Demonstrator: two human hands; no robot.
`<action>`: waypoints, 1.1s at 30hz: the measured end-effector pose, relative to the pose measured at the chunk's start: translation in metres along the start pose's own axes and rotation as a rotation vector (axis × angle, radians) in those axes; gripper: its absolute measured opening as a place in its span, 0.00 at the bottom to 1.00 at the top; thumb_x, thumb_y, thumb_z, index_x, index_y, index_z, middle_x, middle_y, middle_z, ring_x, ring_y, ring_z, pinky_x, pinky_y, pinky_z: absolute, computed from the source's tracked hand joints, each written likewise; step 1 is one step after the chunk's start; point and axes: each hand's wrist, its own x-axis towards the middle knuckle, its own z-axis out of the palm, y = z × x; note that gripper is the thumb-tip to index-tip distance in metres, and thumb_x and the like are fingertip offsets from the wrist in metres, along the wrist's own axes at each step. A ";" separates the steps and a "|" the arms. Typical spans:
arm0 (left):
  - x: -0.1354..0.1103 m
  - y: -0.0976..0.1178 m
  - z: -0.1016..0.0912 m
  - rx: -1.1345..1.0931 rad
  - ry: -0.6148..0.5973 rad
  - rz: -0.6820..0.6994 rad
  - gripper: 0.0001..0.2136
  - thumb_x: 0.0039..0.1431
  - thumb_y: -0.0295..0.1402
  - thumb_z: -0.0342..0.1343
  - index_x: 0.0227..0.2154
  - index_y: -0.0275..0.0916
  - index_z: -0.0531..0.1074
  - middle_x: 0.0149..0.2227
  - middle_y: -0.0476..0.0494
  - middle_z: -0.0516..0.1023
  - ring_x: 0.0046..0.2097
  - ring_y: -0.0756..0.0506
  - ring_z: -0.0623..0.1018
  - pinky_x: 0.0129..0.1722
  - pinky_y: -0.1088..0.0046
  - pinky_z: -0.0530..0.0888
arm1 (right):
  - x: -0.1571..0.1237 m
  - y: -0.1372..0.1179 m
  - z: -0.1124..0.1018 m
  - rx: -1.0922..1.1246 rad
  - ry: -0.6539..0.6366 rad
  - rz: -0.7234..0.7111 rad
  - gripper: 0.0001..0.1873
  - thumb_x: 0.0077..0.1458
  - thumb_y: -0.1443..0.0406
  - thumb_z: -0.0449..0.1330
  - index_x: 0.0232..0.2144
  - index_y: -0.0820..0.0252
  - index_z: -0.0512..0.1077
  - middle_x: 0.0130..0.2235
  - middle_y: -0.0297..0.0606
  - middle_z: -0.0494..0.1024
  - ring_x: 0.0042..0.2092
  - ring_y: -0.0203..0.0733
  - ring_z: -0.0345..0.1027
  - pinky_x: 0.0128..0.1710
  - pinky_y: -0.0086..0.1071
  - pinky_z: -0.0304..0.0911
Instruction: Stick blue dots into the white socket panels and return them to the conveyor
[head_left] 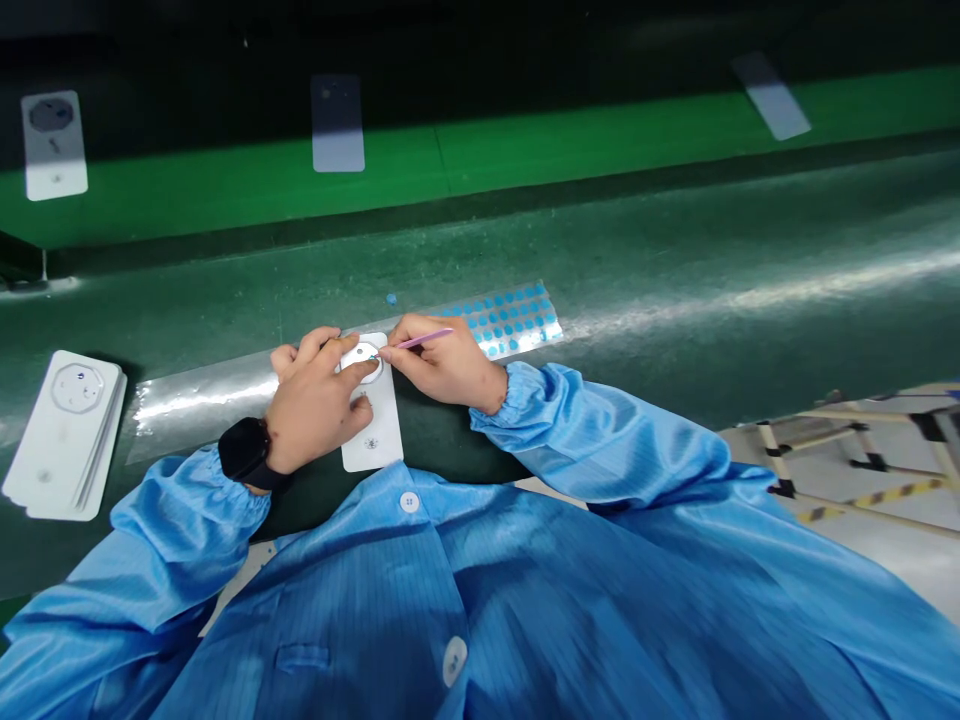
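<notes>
Two bare hands work on one white plastic plate [373, 440], on a green anti-static mat [600, 300].

The other plates sit stacked [64, 435] at the mat's left; a film sheet of blue dots [510, 320] lies past the front plate, many dots on it, one loose dot [391, 298] beside it. The left hand [315, 405] curls over the plate, gripping it. The right hand [442, 365] pinches a pink stick [424, 340], its tip at the plate's round ring [364, 360]. A pale floor [900, 550] shows past the right edge.

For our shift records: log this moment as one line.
left hand: steadies white panel | right hand: holds pink pick at round disc
</notes>
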 end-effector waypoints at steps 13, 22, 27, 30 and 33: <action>0.001 0.002 -0.002 -0.027 -0.035 -0.020 0.18 0.55 0.32 0.57 0.49 0.45 0.80 0.58 0.34 0.75 0.61 0.26 0.66 0.47 0.44 0.64 | -0.003 0.002 0.003 -0.029 -0.014 -0.004 0.11 0.61 0.61 0.58 0.27 0.58 0.68 0.27 0.33 0.73 0.30 0.37 0.65 0.33 0.31 0.59; 0.001 0.001 -0.002 -0.021 -0.033 -0.018 0.19 0.54 0.32 0.56 0.49 0.45 0.80 0.58 0.34 0.75 0.61 0.26 0.66 0.46 0.45 0.64 | -0.003 0.001 0.003 -0.007 0.008 -0.019 0.11 0.62 0.61 0.58 0.27 0.58 0.68 0.26 0.34 0.73 0.30 0.37 0.66 0.33 0.31 0.59; 0.001 0.001 -0.003 -0.019 -0.041 -0.022 0.18 0.55 0.33 0.57 0.49 0.46 0.80 0.57 0.33 0.74 0.61 0.27 0.66 0.47 0.46 0.64 | -0.003 0.002 0.003 0.015 0.023 -0.022 0.11 0.62 0.61 0.58 0.27 0.58 0.69 0.26 0.34 0.73 0.29 0.37 0.66 0.32 0.30 0.58; 0.001 0.001 -0.003 -0.029 -0.028 -0.022 0.18 0.55 0.33 0.57 0.48 0.46 0.80 0.57 0.34 0.74 0.61 0.28 0.66 0.47 0.46 0.64 | -0.003 0.002 0.003 -0.001 0.003 -0.016 0.11 0.62 0.61 0.58 0.28 0.58 0.68 0.27 0.33 0.73 0.30 0.37 0.66 0.33 0.30 0.59; 0.001 0.000 -0.005 -0.047 -0.025 -0.019 0.16 0.56 0.35 0.58 0.47 0.46 0.81 0.57 0.33 0.74 0.60 0.28 0.67 0.47 0.46 0.64 | -0.003 0.002 0.003 -0.026 -0.011 0.003 0.11 0.62 0.61 0.57 0.28 0.58 0.68 0.27 0.33 0.73 0.31 0.38 0.66 0.34 0.31 0.59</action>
